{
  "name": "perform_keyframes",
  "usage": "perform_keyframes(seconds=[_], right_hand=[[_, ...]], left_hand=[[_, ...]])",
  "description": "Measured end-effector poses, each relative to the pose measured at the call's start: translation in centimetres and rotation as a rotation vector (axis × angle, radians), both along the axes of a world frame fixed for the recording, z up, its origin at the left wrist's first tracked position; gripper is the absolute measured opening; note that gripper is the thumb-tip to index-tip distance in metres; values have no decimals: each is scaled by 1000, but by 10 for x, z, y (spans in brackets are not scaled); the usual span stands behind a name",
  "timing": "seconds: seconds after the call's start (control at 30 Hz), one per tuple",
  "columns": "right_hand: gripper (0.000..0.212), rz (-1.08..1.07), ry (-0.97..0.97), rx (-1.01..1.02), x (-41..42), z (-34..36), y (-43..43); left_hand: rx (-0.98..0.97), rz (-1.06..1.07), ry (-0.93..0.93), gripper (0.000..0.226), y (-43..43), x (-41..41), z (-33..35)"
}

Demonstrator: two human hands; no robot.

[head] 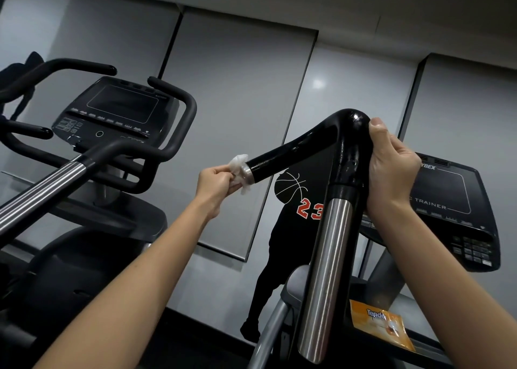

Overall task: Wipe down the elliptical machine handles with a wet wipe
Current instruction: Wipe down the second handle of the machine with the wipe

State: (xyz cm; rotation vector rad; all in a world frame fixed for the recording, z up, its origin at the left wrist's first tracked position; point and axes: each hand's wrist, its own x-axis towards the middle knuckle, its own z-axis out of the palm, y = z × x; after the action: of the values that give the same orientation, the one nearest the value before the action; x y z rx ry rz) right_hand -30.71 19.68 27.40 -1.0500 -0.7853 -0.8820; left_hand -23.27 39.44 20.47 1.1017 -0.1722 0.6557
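A bent black elliptical handle (313,142) rises on a steel tube (326,270) in the middle of the head view. Its short arm points left and ends in a silver cap. My left hand (216,182) pinches a crumpled white wet wipe (239,170) against that silver end. My right hand (390,167) grips the upright part of the handle just below the bend, thumb up on the curve.
A second elliptical with a console (117,108) and black handlebars stands at left. This machine's console (447,201) sits right behind my right hand. An orange wipes packet (382,328) lies on the frame below. A mirror wall reflects a person in a black shirt (291,201).
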Motion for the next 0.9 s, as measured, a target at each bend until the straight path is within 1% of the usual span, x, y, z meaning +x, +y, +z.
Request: perform_keyframes(seconds=[0.07,0.17,0.3,0.4,0.47,0.5,0.53,0.63,0.73,0.83,0.9], right_hand=[[32,3,5,1,1,0,0],[29,4,7,2,0,0,0],[27,5,6,14,2,0,-1],[30,3,1,12,2,0,-1],[31,7,-2,16,2,0,-1],[31,10,-3,19,2,0,0],[32,15,-5,19,3,1,-1],[33,20,-15,6,5,0,-2],[31,19,-20,6,6,0,-2],[44,10,-34,-4,6,1,-2],[49,10,-42,-11,6,0,-2]], left_hand=[[-24,95,-44,36,-3,-1,-5],[110,322,-138,32,-10,-3,-7],[402,589,-193,31,-24,-14,1],[703,754,-289,28,-33,-15,-9],[913,881,-368,20,-40,-12,-17],[952,924,-415,13,-40,-10,-18],[964,920,-435,9,-41,-9,-15],[932,844,-433,14,-42,-2,8],[950,814,-423,15,-50,0,30],[935,763,-501,14,-63,-2,50],[955,721,-528,18,-71,4,62]])
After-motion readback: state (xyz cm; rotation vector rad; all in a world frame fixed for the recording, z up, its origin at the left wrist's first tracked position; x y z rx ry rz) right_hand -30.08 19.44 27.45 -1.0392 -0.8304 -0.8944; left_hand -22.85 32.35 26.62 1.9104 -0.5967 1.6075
